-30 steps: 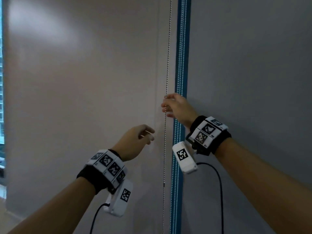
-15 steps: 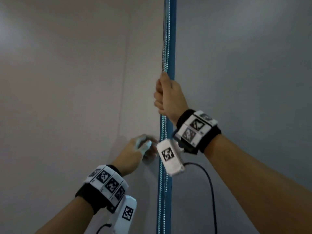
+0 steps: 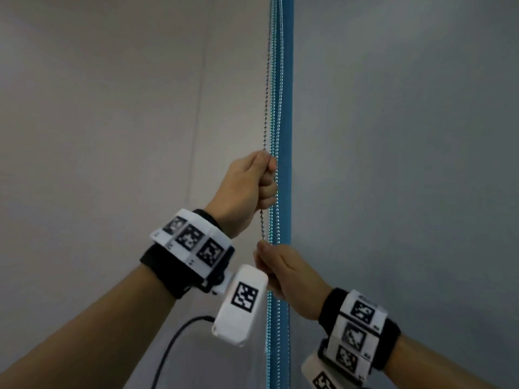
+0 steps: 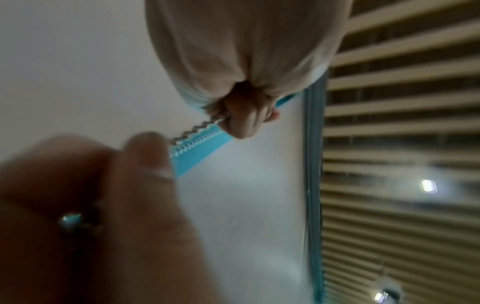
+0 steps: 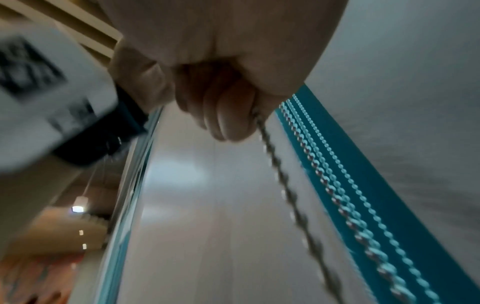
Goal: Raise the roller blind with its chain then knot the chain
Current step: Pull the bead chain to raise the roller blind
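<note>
A thin metal bead chain (image 3: 265, 108) hangs in front of the gap between two lowered roller blinds, a beige one (image 3: 112, 136) on the left and a grey one (image 3: 393, 136) on the right. My left hand (image 3: 264, 181) grips the chain in a fist, fingers curled round it. Just below it, my right hand (image 3: 266, 259) also holds the chain, thumb on top. In the left wrist view, the left hand's fingers (image 4: 241, 119) close on the chain (image 4: 197, 129) and the right hand (image 4: 145, 156) is blurred. In the right wrist view, the right hand (image 5: 228, 115) wraps the chain (image 5: 280, 170).
Two more bead chains (image 3: 276, 80) hang against a blue strip (image 3: 285, 108) between the blinds. A black cable (image 3: 174, 341) loops below my left forearm. A slatted ceiling (image 4: 402, 102) with small lights shows in the left wrist view.
My right hand has come down along the chain from its higher grip. My left hand, which held nothing before, has risen past it and taken hold of the chain above.
</note>
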The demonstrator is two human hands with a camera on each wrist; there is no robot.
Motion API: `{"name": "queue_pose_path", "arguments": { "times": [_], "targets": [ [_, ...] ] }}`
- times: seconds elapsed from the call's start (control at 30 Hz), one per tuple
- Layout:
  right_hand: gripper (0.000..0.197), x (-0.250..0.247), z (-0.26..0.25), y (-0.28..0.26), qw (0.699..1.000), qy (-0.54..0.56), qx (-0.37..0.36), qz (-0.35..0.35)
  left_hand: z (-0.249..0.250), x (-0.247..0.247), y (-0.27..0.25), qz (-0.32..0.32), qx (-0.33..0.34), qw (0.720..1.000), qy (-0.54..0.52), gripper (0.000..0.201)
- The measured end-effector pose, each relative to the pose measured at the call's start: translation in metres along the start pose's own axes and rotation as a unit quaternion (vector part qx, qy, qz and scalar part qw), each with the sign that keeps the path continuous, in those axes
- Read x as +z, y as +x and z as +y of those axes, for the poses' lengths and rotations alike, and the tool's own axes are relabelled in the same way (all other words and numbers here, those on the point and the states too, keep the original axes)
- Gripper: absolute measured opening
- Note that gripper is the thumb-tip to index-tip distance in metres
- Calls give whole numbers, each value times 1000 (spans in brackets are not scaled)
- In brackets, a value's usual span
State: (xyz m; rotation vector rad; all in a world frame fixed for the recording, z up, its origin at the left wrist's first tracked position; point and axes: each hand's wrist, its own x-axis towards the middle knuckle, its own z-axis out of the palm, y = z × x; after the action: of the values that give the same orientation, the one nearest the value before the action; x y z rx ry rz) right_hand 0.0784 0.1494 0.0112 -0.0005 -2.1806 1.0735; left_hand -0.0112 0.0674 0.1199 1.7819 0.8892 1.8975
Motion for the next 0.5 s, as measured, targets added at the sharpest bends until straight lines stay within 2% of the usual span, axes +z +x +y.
{"name": "queue_pose_path", "arguments": {
  "times": [0.03,0.1,0.17,0.23,0.37,0.43,0.5],
  "targets": [
    [46,-5,-1,3,1000,7,13,-26,-2,0,-5,11,21,1000,13,35],
    [29,-17,-8,14,994,84,27,-69,-5,1,-15,27,44,998,23,35],
    [31,-31,-22,31,976,208,7,-67,-8,0,-27,33,43,998,28,34],
    [34,-42,-50,55,959,277,-18,-51,-15,-3,-39,50,32,997,44,33],
    [29,-46,-123,103,939,339,-44,22,-29,-4,-63,82,-23,989,121,33],
    [42,-35,-140,107,944,319,-80,25,-33,-5,-73,95,-42,981,162,31],
    [46,-19,-139,101,956,265,-124,24,-33,-11,-81,95,-69,972,203,29]
  ]
}}
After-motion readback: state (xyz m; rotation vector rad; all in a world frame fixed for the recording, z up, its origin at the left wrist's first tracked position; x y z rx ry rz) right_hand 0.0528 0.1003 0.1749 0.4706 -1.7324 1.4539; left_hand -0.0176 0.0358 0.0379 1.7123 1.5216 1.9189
